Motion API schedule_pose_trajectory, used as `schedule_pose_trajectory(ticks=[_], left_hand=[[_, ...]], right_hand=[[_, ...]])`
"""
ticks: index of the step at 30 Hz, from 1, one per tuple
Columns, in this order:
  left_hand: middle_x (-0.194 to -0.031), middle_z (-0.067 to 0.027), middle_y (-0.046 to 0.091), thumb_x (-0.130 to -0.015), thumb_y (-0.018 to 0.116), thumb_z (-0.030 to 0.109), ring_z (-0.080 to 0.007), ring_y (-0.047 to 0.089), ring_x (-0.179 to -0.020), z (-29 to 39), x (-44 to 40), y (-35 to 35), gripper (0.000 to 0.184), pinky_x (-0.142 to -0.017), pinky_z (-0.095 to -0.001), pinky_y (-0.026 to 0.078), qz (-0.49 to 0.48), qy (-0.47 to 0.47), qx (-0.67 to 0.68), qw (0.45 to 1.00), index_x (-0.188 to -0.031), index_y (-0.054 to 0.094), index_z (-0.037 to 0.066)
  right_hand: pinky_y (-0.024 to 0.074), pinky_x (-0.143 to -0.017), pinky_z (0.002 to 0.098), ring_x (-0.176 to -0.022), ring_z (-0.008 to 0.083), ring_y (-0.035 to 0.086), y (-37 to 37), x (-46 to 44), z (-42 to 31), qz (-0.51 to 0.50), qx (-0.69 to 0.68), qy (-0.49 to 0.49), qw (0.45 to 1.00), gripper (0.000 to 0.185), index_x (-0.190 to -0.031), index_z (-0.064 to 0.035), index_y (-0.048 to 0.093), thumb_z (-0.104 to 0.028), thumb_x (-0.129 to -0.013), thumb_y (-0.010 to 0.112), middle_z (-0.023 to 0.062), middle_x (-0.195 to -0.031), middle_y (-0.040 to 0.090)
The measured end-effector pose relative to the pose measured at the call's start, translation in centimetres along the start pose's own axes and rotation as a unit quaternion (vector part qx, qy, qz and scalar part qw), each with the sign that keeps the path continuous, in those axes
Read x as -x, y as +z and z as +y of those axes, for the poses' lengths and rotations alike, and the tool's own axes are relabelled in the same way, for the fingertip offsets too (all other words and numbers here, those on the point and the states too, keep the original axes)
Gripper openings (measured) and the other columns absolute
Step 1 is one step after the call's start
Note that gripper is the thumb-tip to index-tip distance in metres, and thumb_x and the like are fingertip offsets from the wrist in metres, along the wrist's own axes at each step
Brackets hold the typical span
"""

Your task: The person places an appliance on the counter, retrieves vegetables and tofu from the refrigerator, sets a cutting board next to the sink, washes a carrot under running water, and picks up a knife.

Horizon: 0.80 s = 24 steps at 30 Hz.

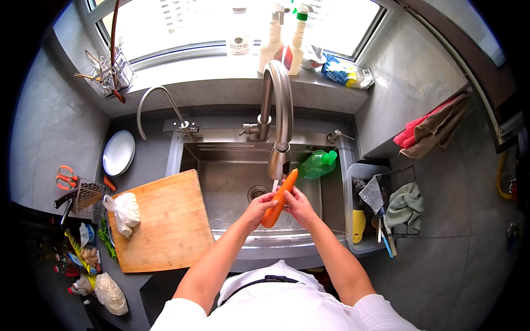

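An orange carrot (279,199) is held at a slant over the sink (221,187), under the head of the curved metal faucet (282,105). My left hand (259,209) has its fingers closed round the carrot's left side. On the other side, my right hand (300,206) grips it with bent fingers. Water seems to come from the faucet onto the carrot's upper part. Behind my right hand, a green plastic bottle (318,165) lies in the sink's back right corner. The drain (258,192) shows just left of the carrot.
A wooden cutting board (165,220) with a white plastic bag (126,214) on it overlaps the sink's left edge. White plates (118,153) and a knife holder (88,196) are further left. A bin of cleaning tools (358,209) stands right. Spray bottles (272,44) line the sill.
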<state>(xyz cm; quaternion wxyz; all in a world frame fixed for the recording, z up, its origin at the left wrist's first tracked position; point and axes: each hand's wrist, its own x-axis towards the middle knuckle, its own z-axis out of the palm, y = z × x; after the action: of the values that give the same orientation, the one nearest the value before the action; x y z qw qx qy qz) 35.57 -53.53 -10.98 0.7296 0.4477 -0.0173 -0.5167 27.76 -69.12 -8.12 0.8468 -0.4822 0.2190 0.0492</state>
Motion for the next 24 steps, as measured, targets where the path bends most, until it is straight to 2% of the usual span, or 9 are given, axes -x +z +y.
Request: schedule_pose_trajectory(ticks=[4, 7, 10, 13, 16, 19, 22, 24], left_hand=[[-0.117, -0.0033, 0.061, -0.092, 0.059, 0.017, -0.0123, 0.057, -0.106, -0.2, 0.4, -0.1, 0.035, -0.091, -0.0278, 0.044, -0.005, 0.028, -0.002, 1.0, -0.125, 0.054, 0.005], [-0.117, -0.0027, 0.06, -0.092, 0.058, 0.015, -0.0126, 0.057, -0.105, -0.5, -0.1, 0.7, 0.038, -0.091, -0.028, 0.045, 0.057, 0.019, -0.012, 0.998, -0.129, 0.052, 0.004], [-0.115, -0.0021, 0.06, -0.093, 0.058, 0.018, -0.0125, 0.057, -0.103, -0.5, 0.0, 1.1, 0.038, -0.088, -0.027, 0.046, 0.044, 0.016, 0.02, 0.999, -0.128, 0.052, 0.005], [-0.114, -0.0008, 0.06, -0.094, 0.059, 0.024, -0.012, 0.057, -0.102, 0.7, 1.3, 1.9, 0.036, -0.085, -0.0267, 0.047, 0.054, -0.03, 0.058, 0.996, -0.126, 0.053, 0.008], [-0.117, 0.001, 0.059, -0.093, 0.059, 0.022, -0.0122, 0.055, -0.104, 0.7, 0.7, 2.3, 0.038, -0.085, -0.0315, 0.047, 0.063, -0.034, 0.067, 0.995, -0.129, 0.052, 0.012], [-0.119, 0.0039, 0.058, -0.093, 0.059, 0.021, -0.0113, 0.054, -0.104, -0.2, -0.4, 2.0, 0.041, -0.086, -0.0354, 0.047, 0.035, 0.003, 0.072, 0.997, -0.132, 0.051, 0.016], [-0.116, 0.0052, 0.059, -0.093, 0.059, 0.024, -0.0098, 0.054, -0.102, 0.3, 0.6, 2.0, 0.04, -0.086, -0.0363, 0.046, 0.044, -0.047, 0.081, 0.995, -0.132, 0.052, 0.019], [-0.114, 0.0056, 0.06, -0.093, 0.06, 0.025, -0.009, 0.055, -0.101, 0.4, 0.8, 1.8, 0.039, -0.086, -0.0356, 0.045, 0.045, -0.039, 0.086, 0.995, -0.13, 0.053, 0.02]], right_hand=[[0.0492, -0.091, 0.0342, -0.113, 0.0143, 0.055, -0.1, -0.3, 0.3, -0.001, -0.001, 0.007, 1.0, 0.046, -0.14, -0.0154, 0.037, -0.028, -0.098, 0.051, 0.0017, -0.129, 0.053], [0.0496, -0.09, 0.0324, -0.112, 0.014, 0.056, 0.0, -0.7, 1.1, 0.01, 0.02, -0.002, 1.0, 0.044, -0.139, -0.0141, 0.039, -0.028, -0.099, 0.05, 0.0019, -0.128, 0.054], [0.0498, -0.09, 0.0309, -0.111, 0.0134, 0.056, -0.3, -0.6, 1.3, 0.018, 0.001, -0.009, 1.0, 0.042, -0.138, -0.0131, 0.04, -0.028, -0.099, 0.049, 0.0014, -0.126, 0.055], [0.0499, -0.089, 0.0299, -0.11, 0.013, 0.056, -0.4, -0.4, 1.0, 0.015, -0.031, -0.017, 0.999, 0.042, -0.138, -0.0124, 0.04, -0.027, -0.099, 0.048, 0.0013, -0.125, 0.055], [0.0504, -0.089, 0.0292, -0.109, 0.0125, 0.057, -0.1, -0.3, 1.1, 0.014, 0.001, -0.035, 0.999, 0.044, -0.14, -0.012, 0.039, -0.027, -0.099, 0.048, 0.0017, -0.124, 0.056], [0.0514, -0.086, 0.028, -0.105, 0.0109, 0.058, 0.4, 0.0, 1.1, 0.043, 0.016, -0.039, 0.998, 0.047, -0.142, -0.012, 0.037, -0.027, -0.099, 0.049, 0.0017, -0.123, 0.057], [0.0514, -0.085, 0.0271, -0.104, 0.0099, 0.059, -0.1, -0.3, 1.2, 0.05, 0.002, -0.033, 0.998, 0.047, -0.142, -0.0119, 0.037, -0.027, -0.099, 0.05, 0.0012, -0.123, 0.057], [0.0513, -0.084, 0.0267, -0.102, 0.0097, 0.059, 0.1, -0.1, 1.0, 0.044, 0.02, -0.053, 0.997, 0.047, -0.142, -0.0116, 0.038, -0.026, -0.099, 0.05, 0.0014, -0.122, 0.057]])
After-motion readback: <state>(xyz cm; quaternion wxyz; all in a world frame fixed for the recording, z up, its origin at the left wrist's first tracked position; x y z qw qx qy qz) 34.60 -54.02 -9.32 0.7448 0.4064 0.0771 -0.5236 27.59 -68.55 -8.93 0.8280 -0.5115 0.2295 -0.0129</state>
